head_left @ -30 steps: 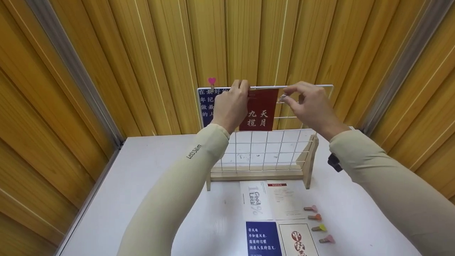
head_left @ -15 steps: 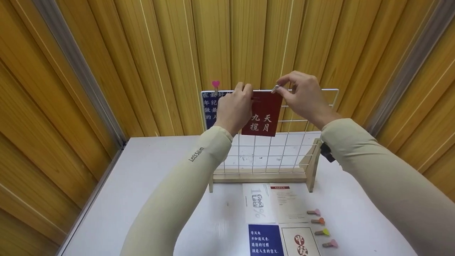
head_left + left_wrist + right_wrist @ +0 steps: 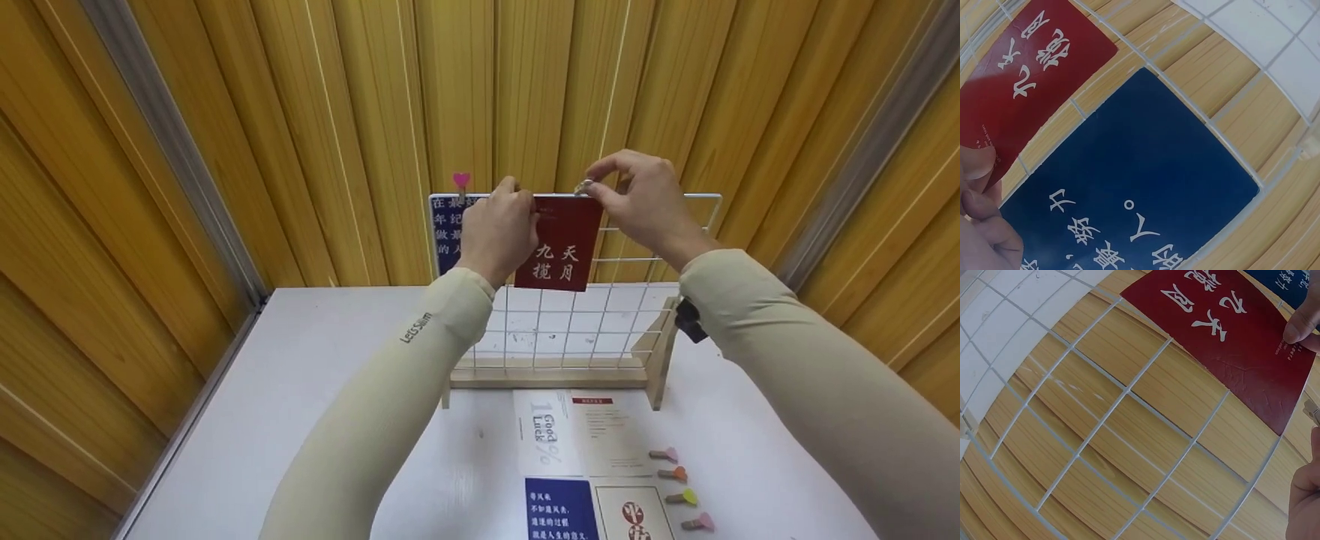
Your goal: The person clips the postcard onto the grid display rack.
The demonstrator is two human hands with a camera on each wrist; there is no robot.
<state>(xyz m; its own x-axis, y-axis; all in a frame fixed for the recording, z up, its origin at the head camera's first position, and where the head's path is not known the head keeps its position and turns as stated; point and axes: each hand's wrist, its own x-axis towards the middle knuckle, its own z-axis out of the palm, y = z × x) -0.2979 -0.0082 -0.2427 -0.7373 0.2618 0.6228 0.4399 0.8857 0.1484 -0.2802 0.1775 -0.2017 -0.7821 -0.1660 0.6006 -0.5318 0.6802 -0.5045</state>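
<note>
A red card point(image 3: 568, 232) with white characters hangs against the top of a white wire grid point(image 3: 637, 259). My left hand point(image 3: 501, 229) pinches its upper left corner, thumb in front, as the right wrist view confirms. At the card's upper right edge, my right hand point(image 3: 646, 201) pinches a small clothespin point(image 3: 583, 186) between thumb and fingertips. In the right wrist view the clothespin point(image 3: 1312, 410) appears beside the grid's top wire, apart from the card. Left of the red card, a blue card point(image 3: 1134, 152) is fixed to the grid under a pink heart clothespin point(image 3: 461, 181).
The grid stands in a wooden base point(image 3: 551, 375) on a white table point(image 3: 315, 360). In front lie a Good Luck card point(image 3: 541, 431), a cream card point(image 3: 619, 431), a dark blue card point(image 3: 556, 510) and a white card point(image 3: 652, 499). Several heart clothespins point(image 3: 681, 496) lie right of them.
My right hand has moved left with the clothespin, from beside the red card to its upper right corner at the top wire. The left hand keeps its pinch on the card.
</note>
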